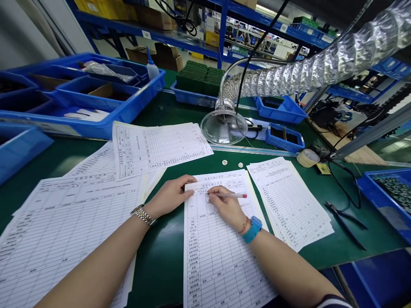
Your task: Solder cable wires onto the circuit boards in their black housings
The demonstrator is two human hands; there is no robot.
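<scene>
A printed form point(208, 256) with a grid of rows lies on the green table in front of me. My right hand point(226, 207) rests on its upper part and grips a pen point(236, 195) with a red end, its tip down at the paper. Beside the form's upper left corner is my left hand point(175, 194), thumb and fingers apart, its fingertips on the paper's edge. Nothing shows in that hand. More printed sheets point(73, 231) lie to the left, one sheet point(163, 145) overlapping them, and another stack point(289, 196) lies to the right.
Diagonal pliers point(345, 222) and a tape roll point(307, 158) lie at the right. A clear round hood point(224, 130) on a foil duct point(305, 64) hangs over the table's back. Blue bins point(128, 107) stand back left; green circuit boards point(199, 79) fill a tray behind.
</scene>
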